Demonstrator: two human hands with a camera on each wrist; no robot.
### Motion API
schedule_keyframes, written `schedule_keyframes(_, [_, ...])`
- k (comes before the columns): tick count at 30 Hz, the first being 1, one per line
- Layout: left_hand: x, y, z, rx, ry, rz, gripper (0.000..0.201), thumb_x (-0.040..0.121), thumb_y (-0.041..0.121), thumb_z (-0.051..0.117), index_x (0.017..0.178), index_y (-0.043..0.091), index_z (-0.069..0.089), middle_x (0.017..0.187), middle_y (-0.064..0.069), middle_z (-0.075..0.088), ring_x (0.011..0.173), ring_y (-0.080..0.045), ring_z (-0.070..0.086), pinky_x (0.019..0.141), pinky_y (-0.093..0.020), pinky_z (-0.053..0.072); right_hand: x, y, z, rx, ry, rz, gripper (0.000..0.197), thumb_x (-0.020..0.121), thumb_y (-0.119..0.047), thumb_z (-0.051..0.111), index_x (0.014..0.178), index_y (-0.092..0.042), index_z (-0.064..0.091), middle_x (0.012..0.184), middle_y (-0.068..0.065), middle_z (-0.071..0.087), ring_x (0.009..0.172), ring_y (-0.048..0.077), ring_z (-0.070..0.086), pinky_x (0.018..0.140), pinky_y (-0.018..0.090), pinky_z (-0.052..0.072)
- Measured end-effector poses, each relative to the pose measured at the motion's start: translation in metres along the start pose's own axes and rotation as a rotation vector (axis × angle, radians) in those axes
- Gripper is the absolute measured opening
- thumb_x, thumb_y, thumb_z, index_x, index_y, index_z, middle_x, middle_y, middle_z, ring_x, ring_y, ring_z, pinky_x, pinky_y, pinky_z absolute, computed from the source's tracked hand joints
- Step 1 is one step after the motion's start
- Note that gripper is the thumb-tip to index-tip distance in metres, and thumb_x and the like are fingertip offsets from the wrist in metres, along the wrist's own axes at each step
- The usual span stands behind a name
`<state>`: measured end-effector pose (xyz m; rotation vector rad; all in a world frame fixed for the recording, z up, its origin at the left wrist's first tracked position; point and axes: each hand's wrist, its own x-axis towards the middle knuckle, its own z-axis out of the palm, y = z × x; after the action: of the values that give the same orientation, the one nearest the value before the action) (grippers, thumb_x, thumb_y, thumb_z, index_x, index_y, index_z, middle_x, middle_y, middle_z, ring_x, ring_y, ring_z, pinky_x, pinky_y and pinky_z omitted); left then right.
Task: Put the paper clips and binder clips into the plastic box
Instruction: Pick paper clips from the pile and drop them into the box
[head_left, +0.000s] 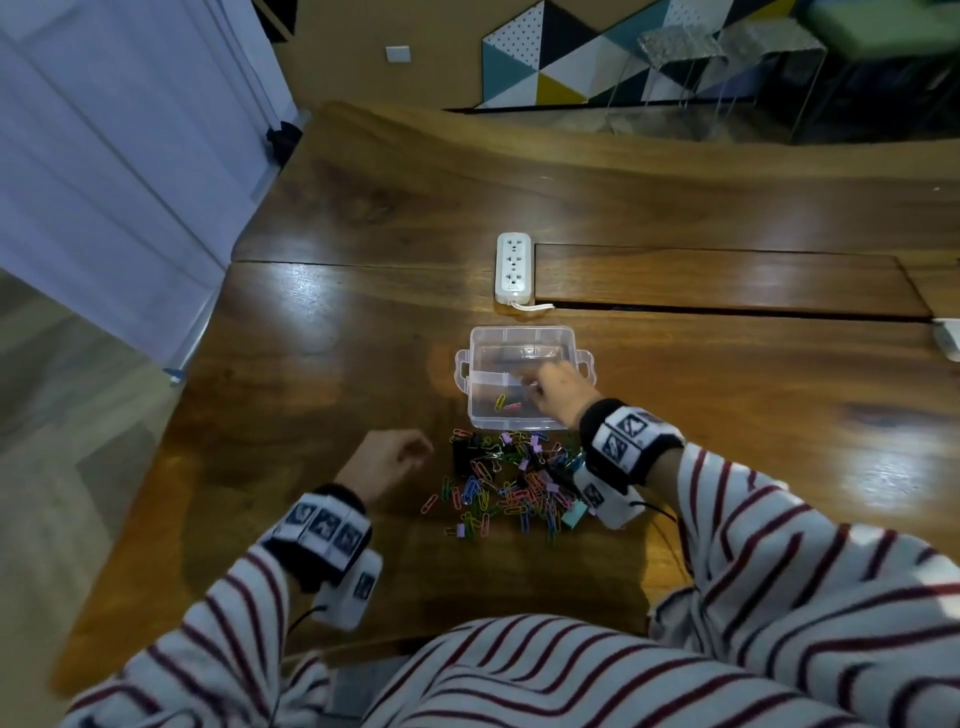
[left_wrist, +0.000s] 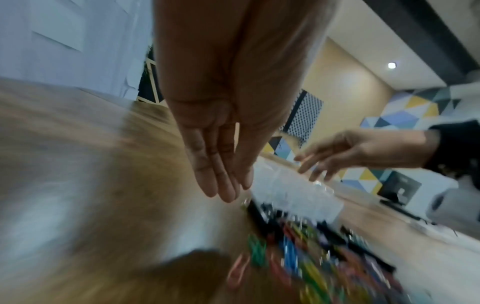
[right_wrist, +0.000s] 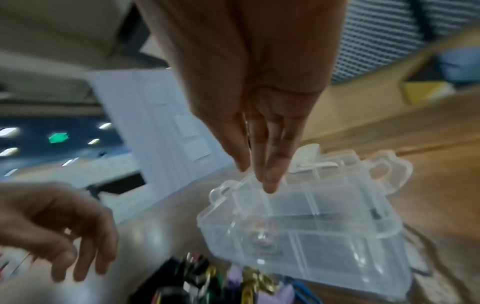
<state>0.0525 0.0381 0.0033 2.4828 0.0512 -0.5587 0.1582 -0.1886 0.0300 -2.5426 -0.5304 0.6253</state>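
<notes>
A clear plastic box with dividers stands open on the wooden table, a few coloured paper clips lying in its near compartment. Just in front of it is a pile of coloured paper clips and binder clips. My right hand hovers over the box's near right part, fingers straight and spread, holding nothing; in the right wrist view its fingertips point down at the box. My left hand hangs empty just left of the pile, fingers relaxed.
A white power strip lies beyond the box, its cord going into a long slot in the tabletop. The table's left edge runs diagonally beside the floor. A small white object sits at the far right.
</notes>
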Motion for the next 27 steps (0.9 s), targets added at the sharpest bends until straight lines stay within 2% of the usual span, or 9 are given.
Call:
schedule_keyframes(2, [-0.015,-0.013,0.015,0.038,-0.046,-0.019,0.030,0.087,0.007,0.056,0.117,0.013,0.056,0.117,-0.005,0.061,0.093,-0.007,0.058,0.090,-0.021,0.047,-0.015,0.000,0.012,-0.126,-0.026,-0.118,0.025,0.092,-0.005,0.042,0.112,-0.005,0.056,0.109,0.016,0.065,0.096,0.029,0.062,0.087,0.041,0.052])
schedule_keyframes(5, [-0.024,-0.018,0.037,0.041,-0.086,-0.076,0.049,0.080,0.019,0.066,0.125,0.018,0.047,0.127,-0.003,0.047,0.109,-0.014,0.054,0.095,-0.026,0.046,-0.034,0.004,0.039,-0.232,-0.173,-0.286,0.019,0.092,-0.011,0.045,0.108,-0.008,0.056,0.110,0.009,0.061,0.102,0.024,0.058,0.087,0.033,0.049])
schedule_keyframes(9, [-0.019,-0.003,0.059,0.029,-0.047,-0.052,0.059,0.076,0.025,0.071,0.127,0.020,0.042,0.129,-0.004,0.039,0.116,-0.018,0.046,0.102,-0.035,0.044,-0.048,0.009,0.068,-0.403,-0.289,-0.354,0.034,0.086,-0.017,0.058,0.117,-0.010,0.048,0.121,0.008,0.049,0.111,0.024,0.048,0.085,0.038,0.050])
schedule_keyframes(13, [-0.008,0.015,0.078,0.121,0.050,-0.053,0.054,0.078,0.033,0.068,0.123,0.014,0.044,0.123,-0.005,0.039,0.116,-0.020,0.041,0.098,-0.038,0.046,-0.050,0.013,0.082,-0.476,-0.231,-0.372,0.044,0.080,-0.021,0.063,0.118,-0.010,0.045,0.121,0.007,0.047,0.109,0.024,0.044,0.084,0.035,0.048])
schedule_keyframes(16, [-0.004,0.021,0.084,0.145,0.090,-0.045,0.032,0.084,0.019,0.062,0.111,0.014,0.047,0.117,-0.005,0.043,0.111,-0.022,0.046,0.093,-0.038,0.048,-0.049,0.018,0.085,-0.343,-0.135,-0.374,0.020,0.087,-0.008,0.050,0.107,-0.010,0.053,0.113,0.008,0.054,0.105,0.023,0.048,0.078,0.034,0.048])
schedule_keyframes(18, [-0.001,0.021,0.083,0.111,0.089,-0.047,0.022,0.086,0.013,0.058,0.106,0.013,0.051,0.112,-0.006,0.048,0.106,-0.023,0.051,0.092,-0.039,0.048,-0.047,0.024,0.082,-0.257,-0.119,-0.331,0.013,0.087,-0.009,0.051,0.098,-0.011,0.058,0.106,0.006,0.059,0.101,0.021,0.050,0.074,0.028,0.043])
schedule_keyframes(22, [0.003,0.019,0.078,0.082,0.070,-0.067,0.019,0.084,0.011,0.059,0.103,0.012,0.055,0.110,-0.007,0.052,0.103,-0.023,0.053,0.090,-0.036,0.048,-0.045,0.033,0.070,0.030,-0.108,-0.202,0.006,0.084,-0.009,0.059,0.088,-0.008,0.063,0.090,0.004,0.065,0.083,0.012,0.058,0.075,0.026,0.046])
schedule_keyframes(24, [0.004,0.020,0.077,0.072,0.066,-0.064,0.018,0.083,0.009,0.059,0.101,0.011,0.055,0.109,-0.008,0.052,0.102,-0.023,0.053,0.089,-0.035,0.049,-0.044,0.035,0.062,0.257,-0.116,-0.090,0.003,0.082,-0.009,0.063,0.085,-0.008,0.064,0.080,0.000,0.064,0.068,0.007,0.058,0.067,0.023,0.048])
schedule_keyframes(27, [0.005,0.021,0.076,0.070,0.055,-0.055,0.014,0.084,0.008,0.059,0.097,0.009,0.058,0.108,-0.008,0.053,0.100,-0.023,0.054,0.088,-0.035,0.050,-0.040,0.037,0.049,0.528,-0.093,0.029,0.007,0.080,-0.006,0.065,0.076,-0.012,0.062,0.070,0.000,0.064,0.058,0.011,0.061,0.058,0.022,0.052])
